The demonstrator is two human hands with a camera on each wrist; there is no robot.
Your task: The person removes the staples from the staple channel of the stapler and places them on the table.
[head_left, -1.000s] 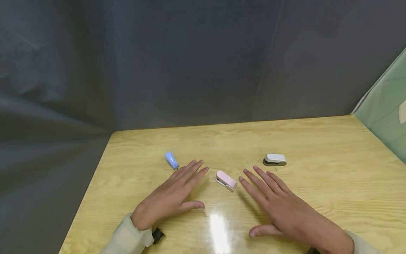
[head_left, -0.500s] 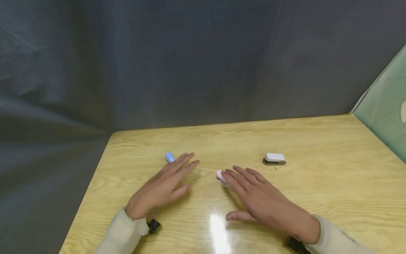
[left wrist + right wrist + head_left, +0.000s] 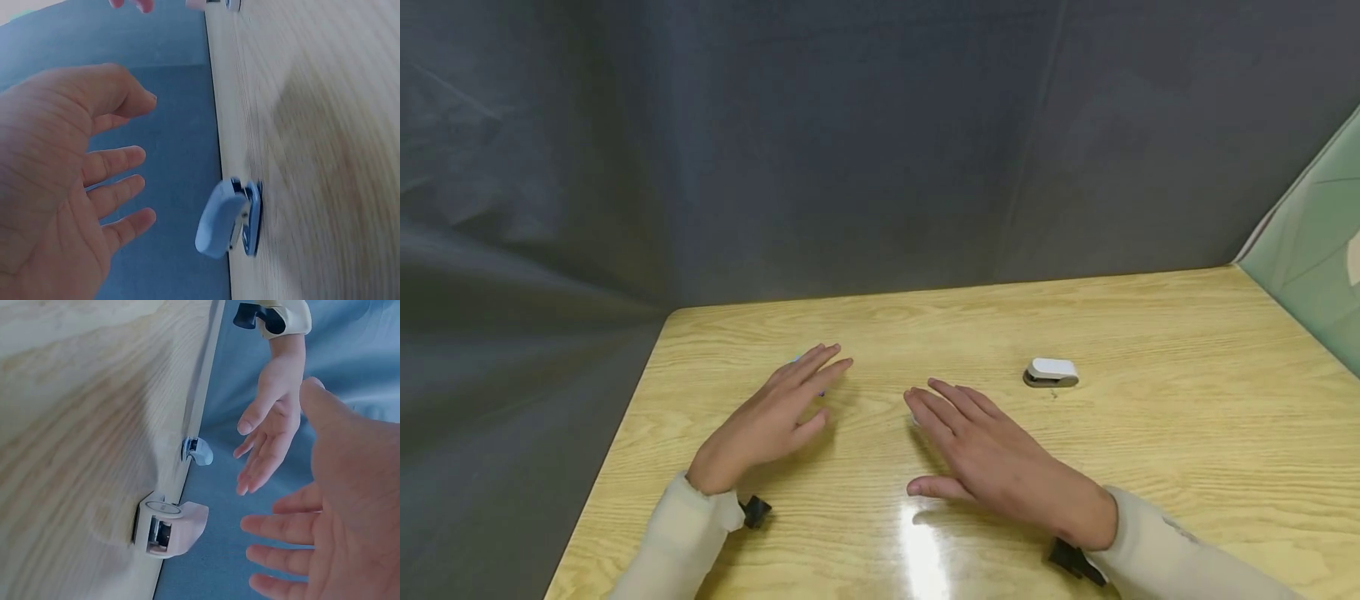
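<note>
Left hand (image 3: 767, 421), fingers spread, holding nothing, hovers over blue stapler (image 3: 228, 219) toward table's (image 3: 1150, 467) left edge. Right hand (image 3: 988, 458), likewise spread, above pink stapler (image 3: 169, 528), mid-table. White stapler (image 3: 1051, 372) lies rightward.

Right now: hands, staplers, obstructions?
Left hand open above blue stapler, no contact. Right hand open over pink stapler, no contact. White stapler off to the right. Nothing in the way.

A white stapler (image 3: 1051, 372) lies on the wooden table (image 3: 1150, 333) — grey curtain (image 3: 850, 150) behind.
</note>
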